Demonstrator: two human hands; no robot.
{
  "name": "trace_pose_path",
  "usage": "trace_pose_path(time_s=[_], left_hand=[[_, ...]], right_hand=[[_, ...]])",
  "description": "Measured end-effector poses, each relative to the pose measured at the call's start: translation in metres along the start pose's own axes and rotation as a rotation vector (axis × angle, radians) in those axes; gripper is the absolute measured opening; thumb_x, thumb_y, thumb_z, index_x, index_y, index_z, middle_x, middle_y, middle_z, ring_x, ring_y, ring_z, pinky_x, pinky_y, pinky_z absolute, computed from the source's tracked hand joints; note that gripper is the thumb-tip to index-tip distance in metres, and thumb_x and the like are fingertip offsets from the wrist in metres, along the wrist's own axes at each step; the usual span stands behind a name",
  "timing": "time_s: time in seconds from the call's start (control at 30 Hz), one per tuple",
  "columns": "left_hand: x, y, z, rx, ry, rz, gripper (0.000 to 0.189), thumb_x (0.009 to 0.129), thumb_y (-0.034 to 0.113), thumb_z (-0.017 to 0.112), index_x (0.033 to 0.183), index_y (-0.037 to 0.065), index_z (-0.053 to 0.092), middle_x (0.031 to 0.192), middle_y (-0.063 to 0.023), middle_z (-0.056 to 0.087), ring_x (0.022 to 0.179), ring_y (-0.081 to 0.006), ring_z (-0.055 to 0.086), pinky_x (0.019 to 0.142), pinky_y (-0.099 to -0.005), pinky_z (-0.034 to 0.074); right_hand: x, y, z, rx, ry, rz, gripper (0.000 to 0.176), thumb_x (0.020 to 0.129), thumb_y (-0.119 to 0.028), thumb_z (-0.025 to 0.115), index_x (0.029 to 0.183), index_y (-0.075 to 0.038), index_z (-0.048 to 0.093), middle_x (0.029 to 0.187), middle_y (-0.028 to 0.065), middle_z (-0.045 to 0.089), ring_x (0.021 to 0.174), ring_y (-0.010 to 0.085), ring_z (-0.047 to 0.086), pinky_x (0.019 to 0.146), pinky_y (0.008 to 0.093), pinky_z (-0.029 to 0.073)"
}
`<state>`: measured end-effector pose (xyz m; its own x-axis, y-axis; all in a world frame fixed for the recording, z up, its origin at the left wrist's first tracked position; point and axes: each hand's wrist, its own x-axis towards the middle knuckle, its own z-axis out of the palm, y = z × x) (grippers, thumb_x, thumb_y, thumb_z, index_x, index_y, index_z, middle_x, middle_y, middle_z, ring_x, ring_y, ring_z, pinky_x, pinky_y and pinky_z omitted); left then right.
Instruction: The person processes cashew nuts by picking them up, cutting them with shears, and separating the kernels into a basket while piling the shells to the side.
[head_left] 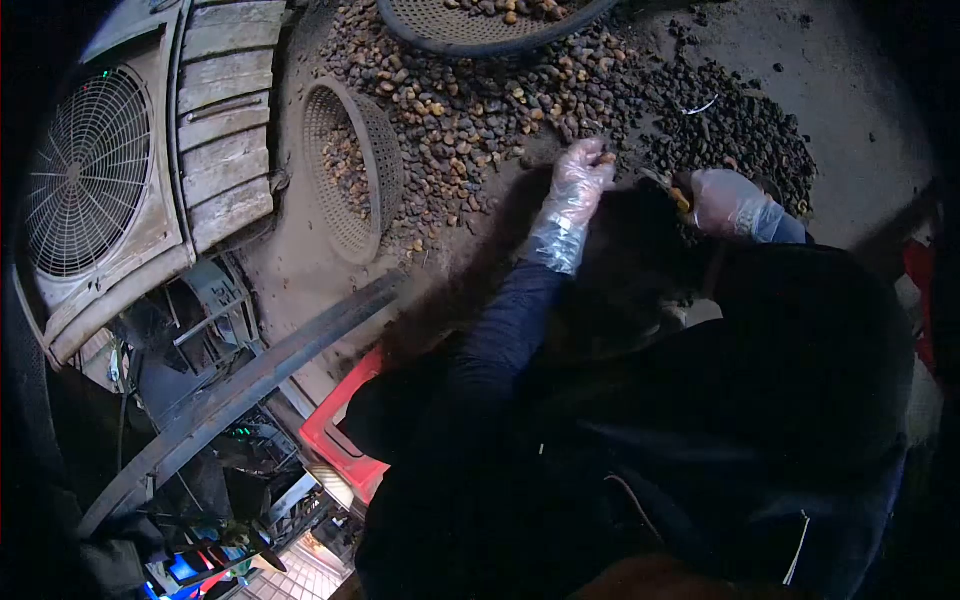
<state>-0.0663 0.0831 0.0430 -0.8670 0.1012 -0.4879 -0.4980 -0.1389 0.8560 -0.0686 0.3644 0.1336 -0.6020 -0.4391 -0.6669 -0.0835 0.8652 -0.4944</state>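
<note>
Left grip: the person's left hand (580,178), in clear plastic, reaches over the floor (850,115) with fingers bent; a brown nut (606,158) seems to be pinched at the fingertips.
Right grip: the right hand (728,203), gloved too, is closed around a yellow-handled tool (684,201), its metal end pointing towards the left hand; from here I cannot make out what kind it is.
Brown nuts: spread thickly beyond the left hand, towards the floor's far edge.
Dark pile: blackish pieces (745,135) heaped just beyond the right hand, on the floor's right side.
Baskets: 2 of mesh; the far basket (480,47) holds nuts at the floor's far edge, and the left basket (385,150) has some inside too.
Floor's left edge: a fan unit (85,180), with a metal bar (250,383) slanting nearer the person.
Nut's handling: I'd judge it light, small and hard-shelled, rounded enough to roll; best taken across its middle, between thumb and 1 finger.
Tool's handling: likely stiff; the yellow handle is the place to hold, though smooth plastic gloves could slip on it.
</note>
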Motion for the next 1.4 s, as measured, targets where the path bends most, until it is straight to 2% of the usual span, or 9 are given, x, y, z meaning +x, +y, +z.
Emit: trace_pose_path(time_s=[0.43,0.7,0.73,0.9,1.0,1.1,1.17,1.23,1.4], left_hand=[[-0.037,0.014,0.025,0.823,-0.143,0.242,0.074,0.096,0.002,0.073,0.162,-0.002,0.040,0.137,-0.0224,0.067,0.104,-0.0210,0.071,0.090,-0.0322,0.059],[-0.044,0.005,-0.029,-0.086,0.063,-0.326,0.056,0.094,0.004,0.077,0.146,0.000,0.058,0.129,-0.0145,0.064,0.087,-0.0144,0.065,0.071,-0.0338,0.060],[-0.029,-0.001,-0.063,-0.113,-0.254,0.125,0.051,0.094,0.007,0.078,0.142,0.000,0.061,0.130,-0.0154,0.064,0.089,-0.0146,0.066,0.074,-0.0341,0.061],[0.001,0.010,-0.091,1.238,0.427,0.203,0.050,0.089,0.019,0.086,0.134,0.003,0.070,0.134,-0.0223,0.067,0.113,-0.0303,0.072,0.098,-0.0432,0.059],[0.017,-0.012,-0.099,1.442,0.312,0.284,0.049,0.087,0.019,0.087,0.131,0.005,0.073,0.122,-0.0228,0.074,0.116,-0.0367,0.073,0.101,-0.0437,0.058],[0.029,-0.032,-0.100,1.100,0.299,0.232,0.051,0.086,0.017,0.086,0.134,0.006,0.071,0.112,-0.0209,0.078,0.110,-0.0416,0.074,0.101,-0.0427,0.058],[0.017,-0.014,-0.078,1.135,0.255,0.153,0.050,0.090,0.011,0.081,0.137,0.003,0.068,0.116,-0.0179,0.077,0.103,-0.0340,0.075,0.093,-0.0404,0.061],[-0.001,0.004,-0.046,0.247,0.170,-0.099,0.050,0.095,0.007,0.075,0.143,0.000,0.064,0.110,-0.0123,0.076,0.093,-0.0203,0.073,0.081,-0.0351,0.061],[-0.039,0.034,0.004,0.041,-0.026,-0.079,0.058,0.095,0.000,0.073,0.151,0.000,0.057,0.108,-0.0058,0.071,0.081,-0.0106,0.064,0.069,-0.0269,0.057]], right_hand=[[0.013,0.019,0.019,-0.254,0.000,-0.248,0.034,0.086,-0.029,0.082,0.105,-0.001,0.075,0.093,0.0213,0.076,0.088,0.0395,0.076,0.081,0.0505,0.061],[0.006,0.022,0.034,-0.023,0.100,-0.209,0.034,0.090,-0.026,0.078,0.113,-0.001,0.072,0.099,0.0215,0.076,0.091,0.0403,0.075,0.081,0.0506,0.061],[0.006,0.023,0.033,-0.032,0.106,-0.212,0.034,0.090,-0.025,0.077,0.113,-0.001,0.072,0.099,0.0217,0.076,0.092,0.0408,0.075,0.081,0.0509,0.061],[0.014,0.035,0.038,-0.022,0.077,-0.218,0.033,0.090,-0.023,0.074,0.116,-0.003,0.070,0.100,0.0226,0.076,0.094,0.0434,0.074,0.081,0.0526,0.060],[0.019,0.042,0.041,0.003,0.074,-0.207,0.033,0.090,-0.022,0.073,0.118,-0.005,0.069,0.101,0.0232,0.075,0.095,0.0449,0.073,0.082,0.0536,0.059],[0.025,0.048,0.049,-0.027,0.046,-0.144,0.034,0.090,-0.022,0.072,0.119,-0.005,0.068,0.101,0.0233,0.075,0.096,0.0453,0.073,0.082,0.0539,0.059],[0.025,0.044,0.047,-0.065,0.022,-0.098,0.035,0.090,-0.022,0.072,0.120,-0.005,0.068,0.100,0.0232,0.075,0.097,0.0452,0.073,0.082,0.0540,0.059],[0.018,0.025,0.031,-0.037,0.032,-0.023,0.037,0.090,-0.023,0.073,0.122,-0.004,0.068,0.100,0.0231,0.075,0.098,0.0448,0.072,0.083,0.0535,0.058],[0.016,0.014,0.020,-0.090,0.092,-0.155,0.045,0.087,-0.026,0.079,0.124,-0.003,0.068,0.102,0.0235,0.075,0.098,0.0443,0.072,0.085,0.0524,0.058]])
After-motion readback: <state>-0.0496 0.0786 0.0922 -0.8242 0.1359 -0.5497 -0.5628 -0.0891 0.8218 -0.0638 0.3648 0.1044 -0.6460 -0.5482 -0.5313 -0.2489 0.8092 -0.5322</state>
